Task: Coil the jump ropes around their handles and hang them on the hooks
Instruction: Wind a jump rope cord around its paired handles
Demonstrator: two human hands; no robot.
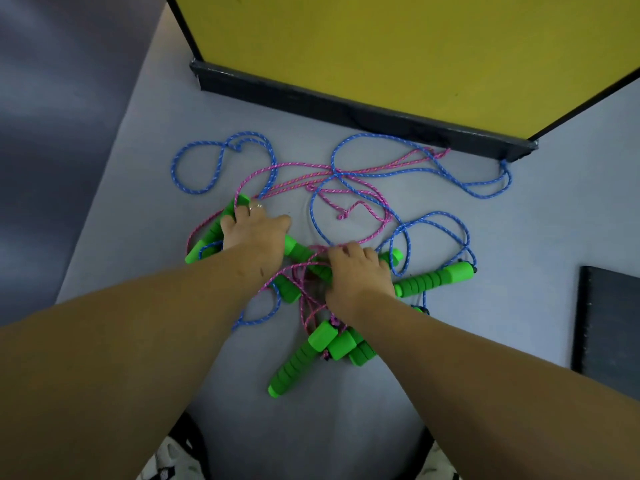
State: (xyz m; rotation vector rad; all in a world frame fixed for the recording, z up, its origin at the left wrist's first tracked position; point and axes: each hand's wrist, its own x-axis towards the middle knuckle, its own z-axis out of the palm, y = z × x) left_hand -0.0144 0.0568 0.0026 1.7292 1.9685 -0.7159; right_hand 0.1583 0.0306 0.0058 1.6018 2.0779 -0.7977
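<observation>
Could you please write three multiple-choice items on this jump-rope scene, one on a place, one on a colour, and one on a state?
1. Where does the left hand rest?
A. On the green handles at the left of the pile
B. On the yellow board
C. On the dark panel at the right

2. What colours are the cords?
A. Red and white
B. Blue and pink
C. Black and yellow

3. In what state are the ropes?
A. Neatly coiled around their handles
B. Hanging on hooks
C. Loose and tangled on the floor

Answers:
1. A, its fingers lie over the green handles at the left.
2. B, a blue cord and a pink cord cross each other.
3. C, the cords sprawl in loops over the grey floor, and the right hand is down in the knot.
</observation>
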